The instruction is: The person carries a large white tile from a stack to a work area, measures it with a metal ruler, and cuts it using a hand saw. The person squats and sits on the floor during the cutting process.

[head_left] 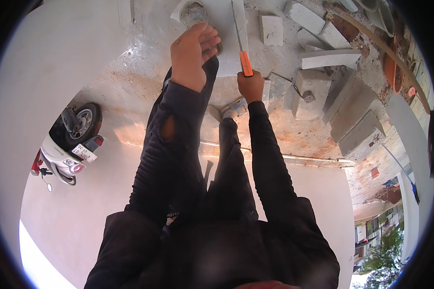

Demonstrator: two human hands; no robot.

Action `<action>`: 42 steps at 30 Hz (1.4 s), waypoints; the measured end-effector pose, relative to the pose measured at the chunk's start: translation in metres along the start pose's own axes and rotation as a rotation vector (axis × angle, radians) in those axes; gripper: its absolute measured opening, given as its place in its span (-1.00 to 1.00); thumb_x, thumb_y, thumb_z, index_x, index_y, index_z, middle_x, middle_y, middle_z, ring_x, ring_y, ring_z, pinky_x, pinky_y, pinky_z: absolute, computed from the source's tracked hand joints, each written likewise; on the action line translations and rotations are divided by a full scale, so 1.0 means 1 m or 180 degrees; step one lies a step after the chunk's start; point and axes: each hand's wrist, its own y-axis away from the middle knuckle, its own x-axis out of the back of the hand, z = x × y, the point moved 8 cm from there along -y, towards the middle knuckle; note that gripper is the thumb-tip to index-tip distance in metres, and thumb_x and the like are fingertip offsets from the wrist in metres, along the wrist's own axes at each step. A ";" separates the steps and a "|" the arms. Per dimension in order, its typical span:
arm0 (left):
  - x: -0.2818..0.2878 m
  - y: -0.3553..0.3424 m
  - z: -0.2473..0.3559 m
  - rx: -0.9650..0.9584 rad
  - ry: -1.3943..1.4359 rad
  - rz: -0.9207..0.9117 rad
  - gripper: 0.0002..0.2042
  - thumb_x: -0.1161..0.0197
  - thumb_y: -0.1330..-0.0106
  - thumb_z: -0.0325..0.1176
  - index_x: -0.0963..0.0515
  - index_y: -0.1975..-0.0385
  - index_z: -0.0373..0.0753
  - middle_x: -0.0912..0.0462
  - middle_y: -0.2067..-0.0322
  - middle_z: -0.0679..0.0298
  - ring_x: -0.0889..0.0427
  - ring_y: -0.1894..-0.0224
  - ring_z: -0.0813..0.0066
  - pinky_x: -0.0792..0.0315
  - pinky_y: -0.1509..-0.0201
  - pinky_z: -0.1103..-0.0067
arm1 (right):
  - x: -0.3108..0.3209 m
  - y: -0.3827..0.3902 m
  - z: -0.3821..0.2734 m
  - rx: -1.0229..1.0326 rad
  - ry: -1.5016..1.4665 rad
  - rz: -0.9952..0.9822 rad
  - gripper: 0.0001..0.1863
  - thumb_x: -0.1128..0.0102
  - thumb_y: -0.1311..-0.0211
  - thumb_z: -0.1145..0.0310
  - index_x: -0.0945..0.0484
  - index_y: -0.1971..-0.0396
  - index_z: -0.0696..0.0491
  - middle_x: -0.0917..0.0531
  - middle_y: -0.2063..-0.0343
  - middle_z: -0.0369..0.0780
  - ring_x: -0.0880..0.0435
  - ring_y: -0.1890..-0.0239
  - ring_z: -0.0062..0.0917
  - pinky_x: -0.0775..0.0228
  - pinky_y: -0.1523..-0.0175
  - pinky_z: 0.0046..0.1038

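My right hand (250, 86) is wrapped round the orange handle of a handsaw (246, 63). The saw's long thin blade points away from me, over a pale grey block (226, 66) that lies between my feet. My left hand (190, 57) is raised above my left leg, close to the shoe (194, 13). Its fingers are loosely bent and apart, with nothing seen in them. Whether the blade touches the block, I cannot tell.
Several grey blocks (306, 17) and broken pieces lie at the right, with a larger block (352, 108) nearer. A curved hose or pipe (381, 43) runs past an orange-brown basin (391, 72). At the left a scooter (65, 154) stands by the pale wall.
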 end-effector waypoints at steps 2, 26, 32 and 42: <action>0.008 -0.005 0.008 -0.0116 0.0037 0.0042 -0.66 -0.19 -0.25 -0.19 -0.44 0.13 -0.33 -0.57 0.15 0.10 -0.56 0.06 0.27 -0.37 -0.02 0.43 | 0.005 0.036 -0.010 0.0235 -0.0107 0.0108 -0.78 -0.12 0.00 0.37 -0.45 0.65 0.24 -0.50 0.71 0.07 -0.55 0.56 -0.01 -0.37 0.44 -0.24; -0.011 -0.007 0.000 0.0044 -0.0379 -0.0094 -0.60 -0.22 -0.25 -0.16 -0.39 0.07 -0.34 -0.48 0.05 0.11 -0.47 -0.06 0.25 -0.32 -0.12 0.36 | -0.007 0.006 0.015 -0.0293 0.0096 -0.0185 -0.73 -0.11 -0.03 0.35 -0.57 0.23 0.03 -0.63 0.46 0.00 -0.61 0.34 -0.03 -0.46 0.21 -0.14; -0.004 -0.003 0.015 -0.0122 -0.0421 -0.0019 -0.68 -0.20 -0.27 -0.18 -0.43 0.15 -0.29 -0.54 0.12 0.16 -0.52 0.02 0.30 -0.34 -0.03 0.42 | 0.033 0.120 0.015 0.0601 -0.0247 -0.0274 -0.30 -0.05 -0.05 0.41 -0.18 -0.29 -0.14 -0.65 0.31 -0.03 -0.63 0.34 -0.06 -0.50 0.24 -0.16; 0.001 -0.008 0.007 -0.0009 -0.0430 -0.0037 -0.57 -0.21 -0.26 -0.18 -0.36 0.03 -0.37 -0.47 0.04 0.13 -0.45 -0.09 0.23 -0.29 -0.15 0.35 | 0.005 0.076 0.009 0.0087 -0.0075 -0.0139 -0.65 -0.12 -0.03 0.36 -0.50 0.11 0.05 -0.66 0.46 -0.03 -0.64 0.41 -0.08 -0.51 0.30 -0.20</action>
